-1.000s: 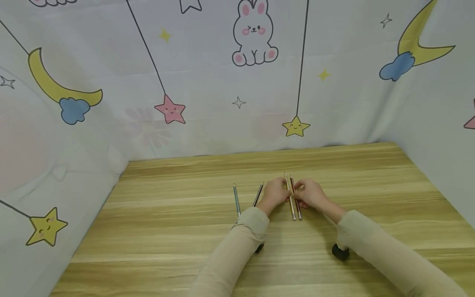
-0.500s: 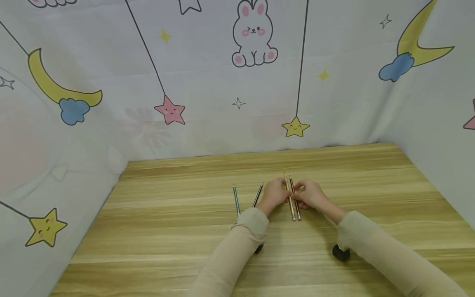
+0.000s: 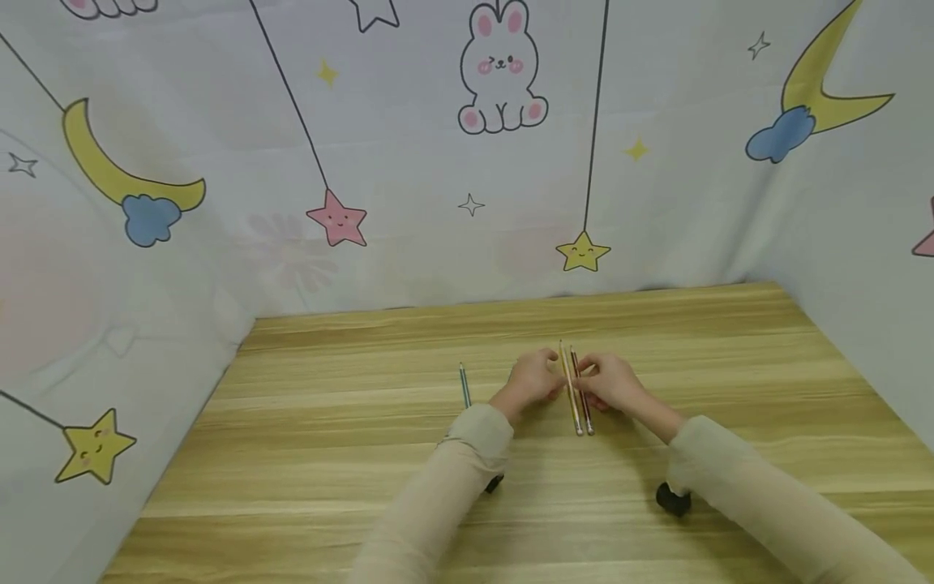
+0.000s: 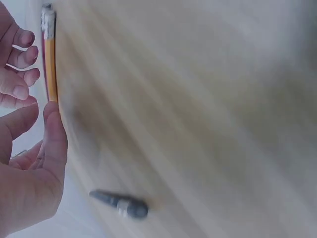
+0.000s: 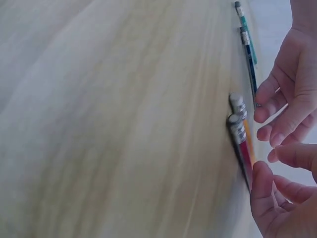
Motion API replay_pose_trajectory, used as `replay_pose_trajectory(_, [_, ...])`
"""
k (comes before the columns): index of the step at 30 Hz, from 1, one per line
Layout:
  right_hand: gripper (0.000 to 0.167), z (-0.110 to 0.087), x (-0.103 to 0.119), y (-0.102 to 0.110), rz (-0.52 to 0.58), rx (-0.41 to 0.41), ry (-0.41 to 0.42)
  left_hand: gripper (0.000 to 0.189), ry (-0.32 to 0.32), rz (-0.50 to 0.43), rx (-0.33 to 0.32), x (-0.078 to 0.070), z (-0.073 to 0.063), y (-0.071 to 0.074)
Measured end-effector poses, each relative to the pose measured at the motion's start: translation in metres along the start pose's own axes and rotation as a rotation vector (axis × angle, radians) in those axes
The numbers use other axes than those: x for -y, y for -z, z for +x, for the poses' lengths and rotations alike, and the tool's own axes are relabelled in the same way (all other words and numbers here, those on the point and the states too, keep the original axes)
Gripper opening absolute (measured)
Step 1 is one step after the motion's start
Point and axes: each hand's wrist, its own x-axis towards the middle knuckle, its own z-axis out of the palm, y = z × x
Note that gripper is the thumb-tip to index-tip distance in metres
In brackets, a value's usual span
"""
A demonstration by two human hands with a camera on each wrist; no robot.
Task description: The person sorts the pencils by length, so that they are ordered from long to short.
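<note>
Near the middle of the table lie a yellow pencil (image 3: 571, 399) and a dark red pencil (image 3: 586, 411), side by side with their eraser ends towards me. My left hand (image 3: 535, 378) is just left of the yellow pencil, its thumb and index finger apart. On the other side, my right hand (image 3: 611, 381) has its loosely bent fingertips against or close beside the red pencil; exact contact cannot be told. A teal pencil (image 3: 464, 385) lies further left, partly covered by the left sleeve. A dark pencil (image 5: 250, 62) shows in the right wrist view beside the teal one.
The wood-grain table (image 3: 328, 454) meets a white cloth backdrop (image 3: 409, 162) printed with moons, stars and a rabbit. The cloth also rises along both sides. A black wrist device (image 3: 673, 499) hangs under the right sleeve.
My left hand has moved slightly left, away from the yellow pencil, and now covers the dark pencil in the head view. The right hand and the two middle pencils look almost unmoved.
</note>
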Motion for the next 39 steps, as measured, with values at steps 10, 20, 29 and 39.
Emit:
replay_pose_trajectory(10, [0.033,0.001,0.025,-0.011,0.124,-0.026,0.009,0.042,0.023,0.011,0.014,0.011,0.0,0.028])
replay_pose_trajectory(20, [0.037,0.01,0.043,-0.041,0.176,-0.003,0.008,0.038,0.093,0.027,-0.125,0.034,-0.006,0.05])
replay_pose_trajectory(29, [0.041,0.025,0.048,-0.063,0.115,-0.022,0.017,0.031,0.188,0.099,-0.241,0.059,-0.018,0.065])
replay_pose_trajectory(39, [0.042,0.034,0.055,-0.08,-0.066,-0.034,-0.055,0.032,0.226,0.133,-0.235,0.081,-0.03,0.073])
